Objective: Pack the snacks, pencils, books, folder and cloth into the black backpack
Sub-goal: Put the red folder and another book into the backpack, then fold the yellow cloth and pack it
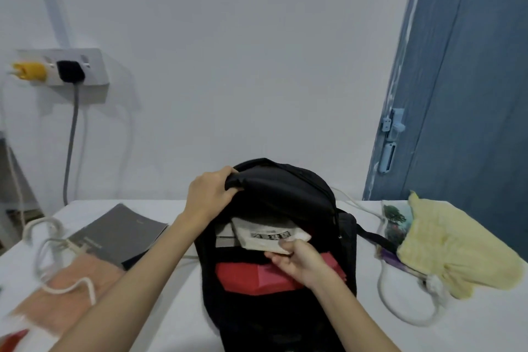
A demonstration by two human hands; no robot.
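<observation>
While I scan from the left, I see an orange cloth under a white cable and a dark folder on the white table. My left hand grips the upper flap of the black backpack, holding it open at the centre. My right hand pinches a white book at the mouth, above something red inside. Further right lies a yellow cloth.
</observation>
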